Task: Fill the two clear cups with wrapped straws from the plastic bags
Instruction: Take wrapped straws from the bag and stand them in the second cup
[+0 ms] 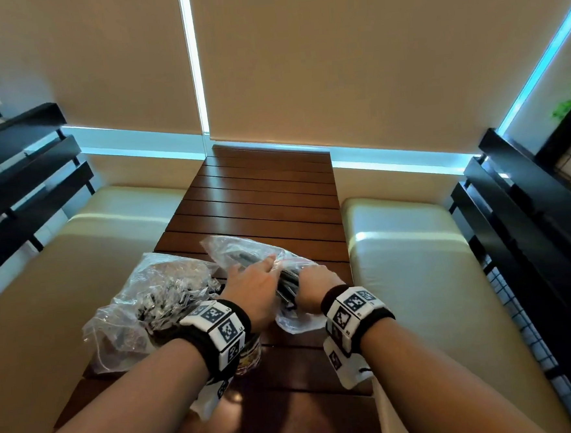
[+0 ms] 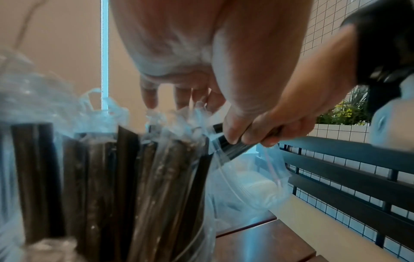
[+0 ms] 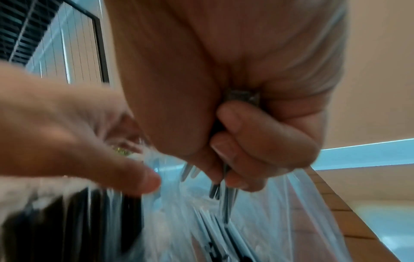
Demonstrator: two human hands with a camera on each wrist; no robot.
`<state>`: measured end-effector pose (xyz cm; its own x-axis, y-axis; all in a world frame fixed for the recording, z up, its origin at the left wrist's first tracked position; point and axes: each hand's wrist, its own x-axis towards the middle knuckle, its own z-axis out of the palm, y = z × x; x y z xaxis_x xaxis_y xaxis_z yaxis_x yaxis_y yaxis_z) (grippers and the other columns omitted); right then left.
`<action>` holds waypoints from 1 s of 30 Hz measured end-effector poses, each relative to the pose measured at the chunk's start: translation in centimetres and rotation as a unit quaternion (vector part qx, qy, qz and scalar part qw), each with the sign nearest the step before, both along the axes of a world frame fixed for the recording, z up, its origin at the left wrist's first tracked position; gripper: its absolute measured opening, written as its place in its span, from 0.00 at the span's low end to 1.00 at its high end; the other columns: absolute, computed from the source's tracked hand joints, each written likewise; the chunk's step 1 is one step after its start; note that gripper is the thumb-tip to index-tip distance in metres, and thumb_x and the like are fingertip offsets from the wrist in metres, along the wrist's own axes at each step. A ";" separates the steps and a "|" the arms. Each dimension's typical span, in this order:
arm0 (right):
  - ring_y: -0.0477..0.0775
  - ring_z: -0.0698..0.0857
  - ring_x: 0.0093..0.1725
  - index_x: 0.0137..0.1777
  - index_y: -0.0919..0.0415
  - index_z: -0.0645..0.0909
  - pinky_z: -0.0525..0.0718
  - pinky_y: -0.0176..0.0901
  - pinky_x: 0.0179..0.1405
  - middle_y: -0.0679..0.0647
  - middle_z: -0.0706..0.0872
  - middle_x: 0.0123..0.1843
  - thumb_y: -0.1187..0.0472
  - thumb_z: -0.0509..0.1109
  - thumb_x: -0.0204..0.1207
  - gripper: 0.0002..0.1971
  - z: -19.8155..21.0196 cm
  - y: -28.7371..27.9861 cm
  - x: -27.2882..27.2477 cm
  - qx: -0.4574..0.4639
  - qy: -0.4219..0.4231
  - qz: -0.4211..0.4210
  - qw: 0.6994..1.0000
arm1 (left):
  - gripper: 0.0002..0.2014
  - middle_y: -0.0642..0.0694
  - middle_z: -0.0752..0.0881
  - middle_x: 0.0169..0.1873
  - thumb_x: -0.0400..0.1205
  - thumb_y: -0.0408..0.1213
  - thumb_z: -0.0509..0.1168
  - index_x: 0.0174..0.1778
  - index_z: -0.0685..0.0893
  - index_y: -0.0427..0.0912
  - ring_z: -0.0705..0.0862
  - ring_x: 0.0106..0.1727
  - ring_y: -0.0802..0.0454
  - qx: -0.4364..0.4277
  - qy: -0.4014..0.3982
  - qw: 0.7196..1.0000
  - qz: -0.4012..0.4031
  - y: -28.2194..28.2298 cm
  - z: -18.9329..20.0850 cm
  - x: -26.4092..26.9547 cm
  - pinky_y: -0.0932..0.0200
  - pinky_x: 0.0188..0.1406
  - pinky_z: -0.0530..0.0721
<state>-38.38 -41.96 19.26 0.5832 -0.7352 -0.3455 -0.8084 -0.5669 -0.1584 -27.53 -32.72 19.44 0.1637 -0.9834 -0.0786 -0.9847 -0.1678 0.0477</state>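
Stock in progress: my right hand point(image 1: 311, 290) grips a bundle of wrapped straws point(image 2: 226, 143) at the mouth of the near plastic bag point(image 1: 246, 249) on the counter point(image 1: 262, 197), my left hand point(image 1: 253, 286) lies open-fingered on that bag, one clear cup point(image 2: 125, 186) seemingly part-filled, second cup unseen.

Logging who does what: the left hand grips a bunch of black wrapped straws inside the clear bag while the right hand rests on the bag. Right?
Swap the hands. In the left wrist view the right hand grips the bunch of black wrapped straws at the clear bag; the head view shows the left hand resting open on the bag.
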 end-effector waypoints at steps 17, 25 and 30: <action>0.44 0.67 0.21 0.46 0.58 0.77 0.66 0.34 0.17 0.51 0.73 0.32 0.57 0.63 0.86 0.08 12.2 -0.6 -11.1 0.250 -0.202 -0.079 0.944 | 0.26 0.44 0.63 0.80 0.75 0.55 0.63 0.70 0.78 0.55 0.61 0.80 0.41 0.052 0.044 0.982 0.178 -0.7 0.1 -0.1 0.28 0.74 0.59; 0.51 0.81 0.36 0.55 0.51 0.71 0.76 0.45 0.36 0.50 0.83 0.41 0.60 0.63 0.82 0.06 7.0 3.3 -5.7 0.024 -0.357 0.018 0.934 | 0.18 0.46 0.88 0.57 0.75 0.50 0.64 0.57 0.84 0.44 0.85 0.61 0.50 -0.229 0.635 0.729 0.109 1.0 6.2 -1.8 0.40 0.70 0.75; 0.59 0.86 0.43 0.59 0.44 0.65 0.84 0.57 0.41 0.48 0.85 0.45 0.51 0.62 0.79 0.12 3.6 7.7 -2.4 0.018 -0.395 0.043 0.917 | 0.25 0.43 0.90 0.41 0.68 0.55 0.76 0.48 0.85 0.37 0.88 0.49 0.44 -0.258 0.774 0.541 0.206 2.3 8.2 -1.0 0.43 0.61 0.84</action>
<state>-40.76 -34.26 22.90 0.7180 -0.6705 0.1866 -0.3852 -0.6061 -0.6959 -28.50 -30.46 27.63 0.5083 -0.8446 -0.1681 0.4173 0.0708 0.9060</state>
